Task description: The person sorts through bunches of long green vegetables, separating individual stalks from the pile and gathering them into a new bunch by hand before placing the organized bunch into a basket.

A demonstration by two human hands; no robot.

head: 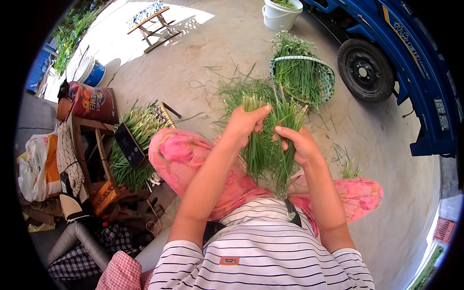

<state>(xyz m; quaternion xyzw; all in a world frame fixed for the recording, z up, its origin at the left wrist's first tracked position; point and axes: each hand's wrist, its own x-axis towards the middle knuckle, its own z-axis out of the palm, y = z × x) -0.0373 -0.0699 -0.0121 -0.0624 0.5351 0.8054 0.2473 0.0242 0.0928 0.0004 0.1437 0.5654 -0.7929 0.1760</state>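
My left hand [244, 121] grips an upright bunch of garlic chives [255, 152], its pale cut ends bundled level above my fist. Just to the right, my right hand [299, 143] is closed around a looser bunch of chives [284, 163], and a white flower head [291, 216] hangs low by my waist. Beneath and beyond both hands, a pile of loose green stalks [235, 92] is spread on the concrete floor. Behind it a green and white woven basket [327, 85] lies tipped, filled with flowering chives.
To the left, a phone [128, 145] rests on stacked chives [121, 172] over a woven stool [164, 117]. A white bucket [281, 16] stands at the back. A blue vehicle with a black wheel [364, 70] is at right; wooden furniture [98, 145] and bags crowd the left.
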